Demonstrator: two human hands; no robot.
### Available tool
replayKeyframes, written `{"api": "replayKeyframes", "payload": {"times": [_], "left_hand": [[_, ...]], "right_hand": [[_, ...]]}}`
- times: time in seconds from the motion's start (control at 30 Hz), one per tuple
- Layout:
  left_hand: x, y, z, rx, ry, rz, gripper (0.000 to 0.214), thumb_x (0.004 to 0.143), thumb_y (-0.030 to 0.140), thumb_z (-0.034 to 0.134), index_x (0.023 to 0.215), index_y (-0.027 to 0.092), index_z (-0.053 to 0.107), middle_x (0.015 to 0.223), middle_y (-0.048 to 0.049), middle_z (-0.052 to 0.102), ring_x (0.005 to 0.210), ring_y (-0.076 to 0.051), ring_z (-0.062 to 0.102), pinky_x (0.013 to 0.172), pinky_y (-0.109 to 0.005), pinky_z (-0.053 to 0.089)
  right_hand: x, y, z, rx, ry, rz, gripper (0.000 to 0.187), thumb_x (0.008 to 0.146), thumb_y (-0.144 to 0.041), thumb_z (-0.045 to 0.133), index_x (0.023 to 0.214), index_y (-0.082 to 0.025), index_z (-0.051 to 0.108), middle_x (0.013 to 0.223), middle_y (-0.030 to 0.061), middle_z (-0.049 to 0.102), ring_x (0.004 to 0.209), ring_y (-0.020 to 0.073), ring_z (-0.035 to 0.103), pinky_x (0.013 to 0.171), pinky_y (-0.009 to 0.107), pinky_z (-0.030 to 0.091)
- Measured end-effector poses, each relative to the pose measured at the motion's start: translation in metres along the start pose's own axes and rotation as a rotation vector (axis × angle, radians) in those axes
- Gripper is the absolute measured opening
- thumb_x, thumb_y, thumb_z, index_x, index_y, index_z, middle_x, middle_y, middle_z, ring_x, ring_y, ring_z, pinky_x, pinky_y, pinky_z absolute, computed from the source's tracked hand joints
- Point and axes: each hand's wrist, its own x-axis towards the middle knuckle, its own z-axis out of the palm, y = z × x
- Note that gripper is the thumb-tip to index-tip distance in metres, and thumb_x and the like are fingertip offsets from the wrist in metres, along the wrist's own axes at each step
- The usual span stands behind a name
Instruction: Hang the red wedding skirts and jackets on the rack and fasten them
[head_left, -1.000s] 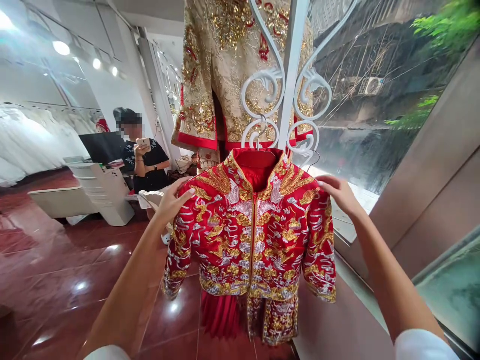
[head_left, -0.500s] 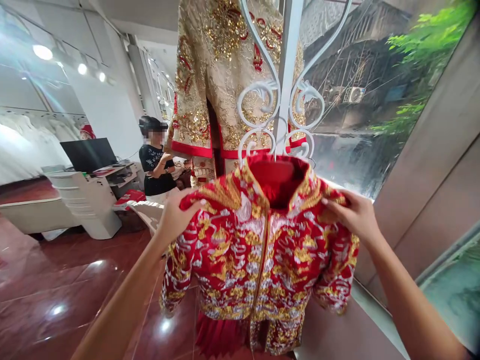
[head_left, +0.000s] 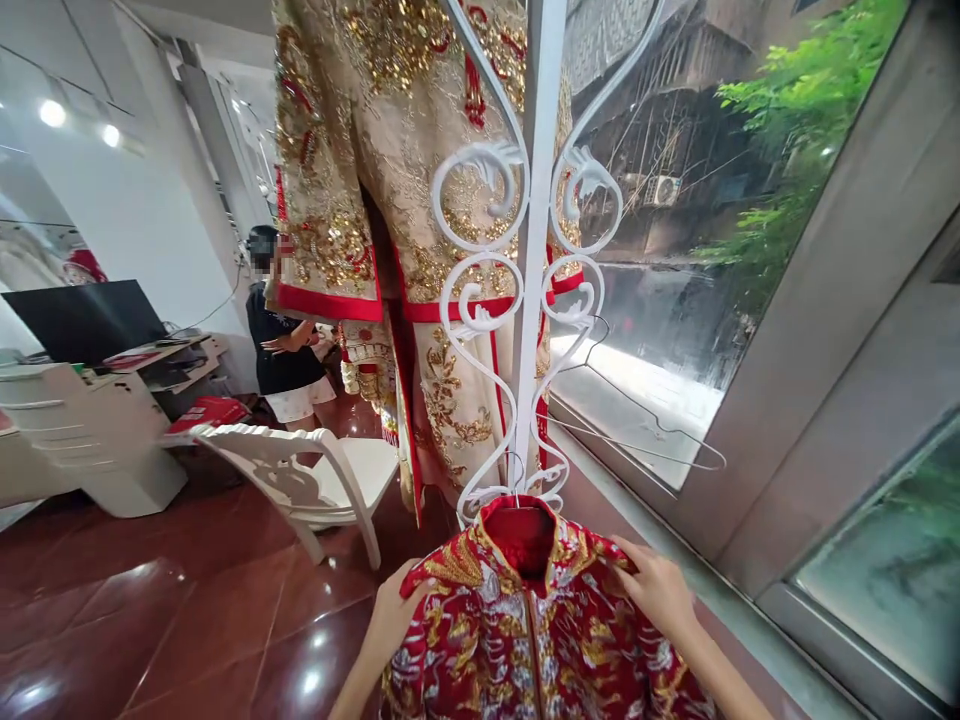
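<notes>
A red embroidered jacket (head_left: 525, 640) with gold and silver stitching hangs by its hanger hook from a low curl of the white scrollwork stand (head_left: 525, 300). My left hand (head_left: 394, 615) grips the jacket's left shoulder, fingers closed over the fabric. My right hand (head_left: 660, 590) holds the right shoulder the same way. Higher on the stand hangs a cream and gold embroidered robe (head_left: 375, 180) with red trim.
An empty wire hanger (head_left: 637, 420) hangs on the stand's right side, in front of the large window (head_left: 712, 200). A white chair (head_left: 315, 480) stands on the glossy red floor at left. Behind it are a white desk with a monitor (head_left: 82, 320) and a person (head_left: 281, 340).
The red jacket and both hands have dropped to the bottom of the view; its hook now hangs on a lower curl of the stand. The person at the back has stood up.
</notes>
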Motion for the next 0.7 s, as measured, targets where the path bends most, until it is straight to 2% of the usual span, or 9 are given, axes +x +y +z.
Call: {"api": "replayKeyframes", "payload": {"times": [0.2, 0.33, 0.43, 0.5, 0.53, 0.6, 0.67, 0.7], "left_hand": [[0.012, -0.061, 0.028, -0.036, -0.020, -0.025, 0.036, 0.075, 0.047, 0.052, 0.091, 0.017, 0.062, 0.093, -0.0067, 0.070, 0.087, -0.025, 0.064, 0.082, -0.035, 0.049], [0.009, -0.083, 0.049, -0.038, 0.002, -0.045, 0.040, 0.070, 0.050, 0.054, 0.088, 0.016, 0.063, 0.090, -0.0086, 0.070, 0.085, -0.027, 0.065, 0.080, -0.037, 0.051], [0.011, -0.098, 0.055, -0.033, 0.060, -0.068, 0.046, 0.068, 0.053, 0.053, 0.091, 0.015, 0.063, 0.095, -0.0103, 0.070, 0.091, -0.028, 0.065, 0.085, -0.040, 0.049], [0.013, -0.110, 0.056, -0.028, 0.097, -0.075, 0.049, 0.066, 0.055, 0.053, 0.093, 0.015, 0.063, 0.099, -0.0112, 0.068, 0.097, -0.030, 0.063, 0.090, -0.043, 0.047], [0.014, -0.116, 0.057, -0.020, 0.118, -0.074, 0.051, 0.066, 0.056, 0.053, 0.095, 0.015, 0.063, 0.101, -0.0117, 0.068, 0.100, -0.030, 0.062, 0.092, -0.044, 0.046], [0.014, -0.126, 0.059, 0.016, 0.164, -0.072, 0.056, 0.066, 0.057, 0.053, 0.101, 0.014, 0.061, 0.107, -0.0135, 0.065, 0.105, -0.031, 0.059, 0.096, -0.046, 0.044], [0.011, -0.126, 0.061, 0.096, 0.243, -0.101, 0.063, 0.066, 0.057, 0.052, 0.110, 0.012, 0.057, 0.116, -0.0170, 0.060, 0.112, -0.034, 0.054, 0.098, -0.049, 0.040], [0.009, -0.122, 0.062, 0.147, 0.296, -0.117, 0.067, 0.066, 0.057, 0.052, 0.115, 0.012, 0.054, 0.121, -0.0189, 0.055, 0.117, -0.036, 0.049, 0.100, -0.052, 0.038]], "right_hand": [[0.010, 0.001, 0.048, -0.025, -0.156, 0.028, 0.037, 0.082, -0.025, 0.046, 0.115, -0.024, 0.062, 0.099, 0.0079, 0.071, 0.086, 0.0238, 0.067, 0.068, 0.031, 0.050], [0.003, 0.012, 0.085, 0.042, -0.189, 0.026, 0.035, 0.079, -0.024, 0.049, 0.111, -0.024, 0.063, 0.097, 0.0074, 0.070, 0.084, 0.0221, 0.067, 0.069, 0.030, 0.050], [0.001, 0.008, 0.093, 0.040, -0.193, 0.013, 0.035, 0.079, -0.024, 0.050, 0.112, -0.022, 0.063, 0.101, 0.0082, 0.069, 0.090, 0.0217, 0.065, 0.075, 0.031, 0.050], [0.006, -0.001, 0.075, 0.013, -0.120, -0.060, 0.040, 0.081, -0.031, 0.052, 0.119, -0.021, 0.059, 0.112, 0.0102, 0.065, 0.101, 0.0237, 0.062, 0.086, 0.036, 0.048], [0.011, -0.007, 0.058, -0.022, -0.026, -0.110, 0.045, 0.081, -0.036, 0.053, 0.123, -0.022, 0.056, 0.120, 0.0112, 0.061, 0.109, 0.0255, 0.057, 0.094, 0.040, 0.044], [0.027, -0.018, 0.011, -0.146, 0.288, -0.166, 0.054, 0.081, -0.043, 0.054, 0.131, -0.024, 0.049, 0.135, 0.0127, 0.048, 0.124, 0.0304, 0.044, 0.105, 0.050, 0.030], [0.048, -0.023, -0.044, -0.296, 0.682, 0.011, 0.055, 0.082, -0.043, 0.054, 0.133, -0.024, 0.046, 0.143, 0.0143, 0.038, 0.131, 0.0351, 0.033, 0.105, 0.058, 0.021], [0.059, -0.023, -0.070, -0.341, 0.810, 0.131, 0.060, 0.082, -0.045, 0.054, 0.135, -0.020, 0.044, 0.145, 0.0171, 0.033, 0.132, 0.0381, 0.028, 0.104, 0.060, 0.019]]}}
